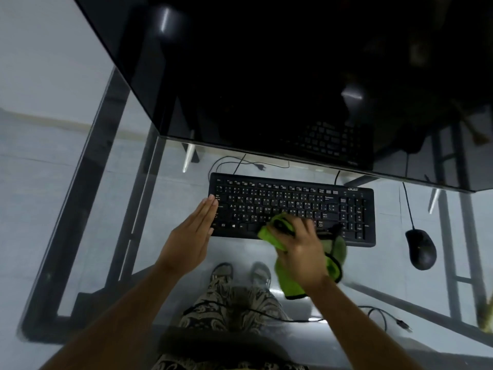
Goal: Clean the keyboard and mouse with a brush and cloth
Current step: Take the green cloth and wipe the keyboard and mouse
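A black keyboard [293,204] lies on the glass desk [106,209]. My right hand [301,249] presses a green cloth [333,263] onto the keyboard's lower middle keys, fingers closed on the cloth, which trails off the front edge. My left hand [192,236] is flat, fingers together, resting against the keyboard's left end and holding nothing. A black wired mouse [421,248] sits to the right of the keyboard, untouched. I see no brush.
A large dark monitor [266,76] hangs over the back of the desk, just behind the keyboard. Cables [250,164] run behind the keyboard and on the floor. Through the glass I see my legs and the desk frame [88,209].
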